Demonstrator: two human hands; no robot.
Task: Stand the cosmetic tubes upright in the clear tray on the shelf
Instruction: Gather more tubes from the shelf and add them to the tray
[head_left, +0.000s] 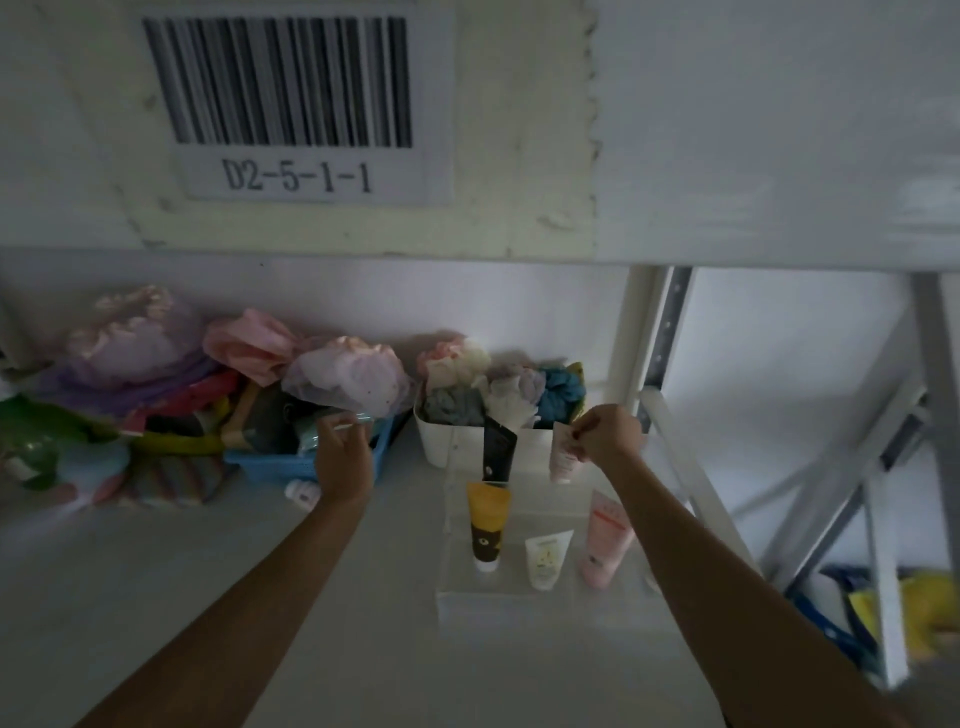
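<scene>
Clear tray (545, 603), lower centre: five tubes up | right hand (608, 434) pinches pale tube (563, 457) | left hand (340, 457) grips teal tube (337, 423), still outstanding.

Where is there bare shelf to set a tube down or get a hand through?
Free: the wide bare white shelf in front of the blue plastic basket and left of the clear tray, between the forearms. Also the tray's near strip, in front of the yellow-and-brown tube. Crowded: the back row, blue basket against the white tub of cloths, and the tray's right side by the pink tube.
</scene>
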